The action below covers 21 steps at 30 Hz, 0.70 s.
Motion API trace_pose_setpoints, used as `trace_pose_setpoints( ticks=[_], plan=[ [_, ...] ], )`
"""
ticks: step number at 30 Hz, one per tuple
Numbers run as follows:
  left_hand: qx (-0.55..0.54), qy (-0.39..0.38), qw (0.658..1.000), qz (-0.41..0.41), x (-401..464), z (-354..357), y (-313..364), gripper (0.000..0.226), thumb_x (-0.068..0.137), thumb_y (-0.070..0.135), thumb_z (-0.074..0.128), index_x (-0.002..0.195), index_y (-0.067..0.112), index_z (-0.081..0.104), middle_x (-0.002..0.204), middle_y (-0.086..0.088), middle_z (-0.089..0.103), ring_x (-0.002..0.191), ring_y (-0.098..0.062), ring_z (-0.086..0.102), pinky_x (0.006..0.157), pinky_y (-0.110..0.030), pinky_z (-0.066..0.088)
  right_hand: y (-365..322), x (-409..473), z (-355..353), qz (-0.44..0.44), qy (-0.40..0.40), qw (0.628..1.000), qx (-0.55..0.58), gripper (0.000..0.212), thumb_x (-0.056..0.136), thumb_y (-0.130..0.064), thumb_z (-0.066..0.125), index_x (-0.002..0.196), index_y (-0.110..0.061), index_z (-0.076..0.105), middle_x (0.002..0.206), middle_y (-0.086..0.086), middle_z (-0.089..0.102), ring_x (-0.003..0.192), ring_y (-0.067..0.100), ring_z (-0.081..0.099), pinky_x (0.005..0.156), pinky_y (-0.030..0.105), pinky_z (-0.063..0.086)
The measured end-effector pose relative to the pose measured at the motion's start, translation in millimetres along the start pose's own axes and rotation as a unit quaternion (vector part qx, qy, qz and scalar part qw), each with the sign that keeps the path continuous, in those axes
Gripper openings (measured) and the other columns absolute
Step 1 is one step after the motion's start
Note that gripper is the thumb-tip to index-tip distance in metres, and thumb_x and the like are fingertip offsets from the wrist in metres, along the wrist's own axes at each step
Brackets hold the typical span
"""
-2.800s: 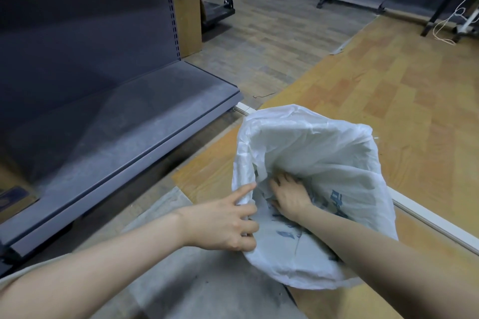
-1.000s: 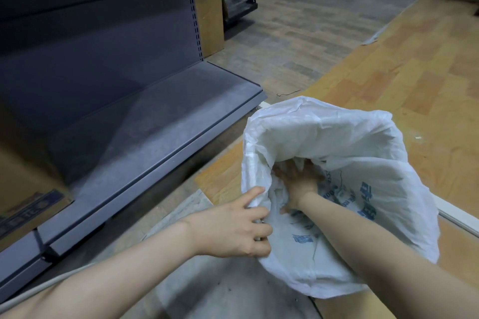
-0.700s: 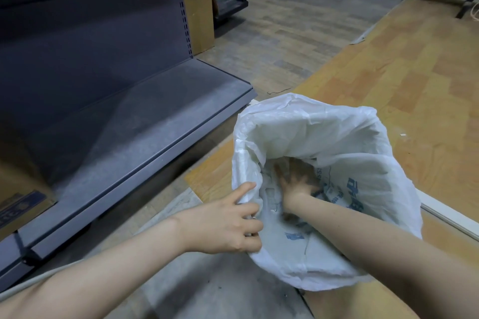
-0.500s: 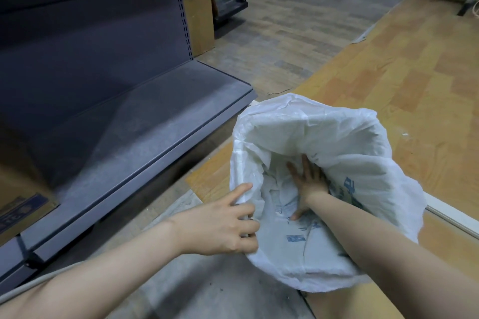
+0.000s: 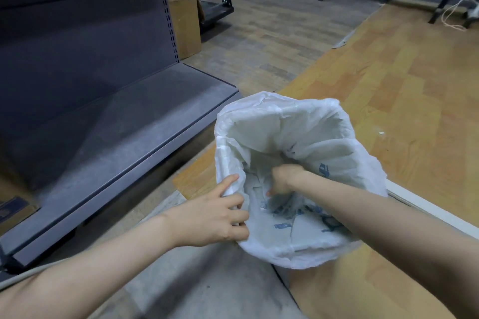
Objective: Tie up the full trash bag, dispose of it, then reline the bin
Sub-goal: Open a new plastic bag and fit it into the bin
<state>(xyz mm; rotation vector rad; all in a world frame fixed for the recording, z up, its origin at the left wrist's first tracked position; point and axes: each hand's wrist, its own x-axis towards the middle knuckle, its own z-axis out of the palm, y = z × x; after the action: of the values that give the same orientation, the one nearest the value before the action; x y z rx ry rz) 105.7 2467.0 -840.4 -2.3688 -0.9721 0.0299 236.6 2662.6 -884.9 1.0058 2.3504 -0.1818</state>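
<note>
A white bag (image 5: 305, 137) with blue print stood open in the lower middle of the frame, its rim folded outward so that whatever was under it stayed hidden. The left hand (image 5: 210, 217) gripped the bag's near left edge, fingers curled around the plastic and the forefinger stretched up along the rim. The right hand (image 5: 285, 179) reached down inside the mouth of the bag, bent at the wrist; its fingers were blurred and partly covered, so I could not tell whether it held the plastic or only pressed on it. The bag sat on a wooden floor (image 5: 401, 80). At the left of the frame stood a grey metal shelf (image 5: 108, 132), and a cardboard box (image 5: 184, 23) stood behind it in the upper left.
</note>
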Motion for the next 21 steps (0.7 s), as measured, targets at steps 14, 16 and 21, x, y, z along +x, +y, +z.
trace_pose_setpoints(
  ticks=[14,16,21],
  plan=[
    [-0.029,-0.029,0.998,0.046,12,-14,11,0.015,0.076,0.037,0.071,0.075,0.029,0.058,0.072,0.006,0.054,0.072,-0.017,0.055,0.102,-0.056,0.034,5,-68,-105,-0.103,0.321,0.94,-0.05,0.033,0.091,-0.041,0.053,0.102,-0.011,0.063,0.096,0.011,0.067,0.086,0.032,0.061,0.064,0.031,0.036],
    [-0.066,0.0,0.998,0.009,11,-13,8,0.048,0.087,0.066,0.039,0.103,0.026,0.06,0.1,-0.003,0.065,0.095,-0.021,0.061,0.1,-0.052,0.033,2,-67,-112,-0.095,0.287,0.952,-0.036,0.031,0.093,-0.038,0.053,0.097,-0.009,0.063,0.095,0.013,0.067,0.081,0.031,0.058,0.061,0.03,0.033],
    [-0.101,0.116,0.928,-0.339,41,-30,-29,0.061,0.093,0.051,0.037,0.134,0.007,0.04,0.127,-0.017,0.056,0.113,-0.03,0.05,0.087,-0.043,0.045,-1,-64,-117,-0.114,0.294,0.948,-0.043,0.024,0.092,-0.033,0.054,0.082,-0.011,0.054,0.097,0.016,0.067,0.088,0.034,0.06,0.062,0.03,0.031]
  ],
)
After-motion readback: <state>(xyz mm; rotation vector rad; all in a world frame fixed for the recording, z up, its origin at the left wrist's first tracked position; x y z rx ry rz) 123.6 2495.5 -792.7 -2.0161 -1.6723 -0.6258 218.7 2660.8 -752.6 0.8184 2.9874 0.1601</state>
